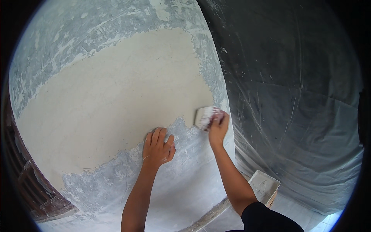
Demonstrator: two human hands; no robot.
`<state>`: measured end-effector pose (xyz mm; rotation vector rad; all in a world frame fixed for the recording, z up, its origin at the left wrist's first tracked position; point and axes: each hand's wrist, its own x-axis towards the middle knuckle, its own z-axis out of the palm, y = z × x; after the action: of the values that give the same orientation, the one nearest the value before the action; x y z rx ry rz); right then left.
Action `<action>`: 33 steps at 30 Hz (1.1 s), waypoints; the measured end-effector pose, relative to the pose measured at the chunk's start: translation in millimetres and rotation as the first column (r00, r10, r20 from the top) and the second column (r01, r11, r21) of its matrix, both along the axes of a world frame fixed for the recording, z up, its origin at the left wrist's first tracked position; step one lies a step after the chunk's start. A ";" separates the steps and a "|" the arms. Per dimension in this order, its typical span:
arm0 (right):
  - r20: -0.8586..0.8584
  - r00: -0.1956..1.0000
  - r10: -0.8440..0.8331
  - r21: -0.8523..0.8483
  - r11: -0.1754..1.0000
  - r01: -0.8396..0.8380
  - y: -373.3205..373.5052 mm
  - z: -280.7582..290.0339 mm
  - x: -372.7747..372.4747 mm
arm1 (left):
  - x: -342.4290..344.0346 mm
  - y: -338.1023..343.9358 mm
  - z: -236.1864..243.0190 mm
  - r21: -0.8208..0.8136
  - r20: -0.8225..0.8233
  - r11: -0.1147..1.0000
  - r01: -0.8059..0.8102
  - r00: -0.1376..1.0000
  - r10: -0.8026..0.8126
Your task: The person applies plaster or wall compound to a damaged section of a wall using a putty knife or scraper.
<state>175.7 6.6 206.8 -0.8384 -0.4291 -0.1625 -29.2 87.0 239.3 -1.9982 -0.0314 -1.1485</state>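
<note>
A pale cream patch of filler [116,81] covers much of a blue-grey wall [154,174], its lower border ragged. My right hand [218,129] grips a putty knife [203,117] with a wide blade smeared in white and a dark reddish handle. The blade lies against the wall at the patch's lower right corner. Left of it, my left hand [158,147] rests on the wall along the patch's lower border. Its fingers are bent and apart, and I see nothing held in it; the palm is hidden.
Dark plastic sheeting [290,77] hangs to the right of the wall's edge, streaked with white. A white paint tray [264,187] stands low by my right elbow. At the far left is a brown slatted wooden frame [33,185]. Pale floor tiles [328,222] show at the lower right.
</note>
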 end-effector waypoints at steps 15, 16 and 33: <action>0.052 0.991 -0.127 -0.147 0.980 0.133 16.3 -25.8 34.4 | 6.2 0.1 -1.1 0.008 0.012 1.000 0.015 1.000 -0.015; -0.024 0.982 -0.188 -0.145 0.972 0.183 19.2 -38.1 48.5 | 5.6 -1.1 -1.2 0.009 0.010 1.000 0.018 1.000 -0.018; 0.014 0.991 -0.137 -0.114 0.984 0.137 0.4 -25.3 14.8 | 4.6 -0.1 -1.3 0.000 -0.006 1.000 -0.009 1.000 0.009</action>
<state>190.5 7.0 181.5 -0.9815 -0.3892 -0.2696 -24.6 86.9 238.0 -1.9993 -0.0372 -1.1369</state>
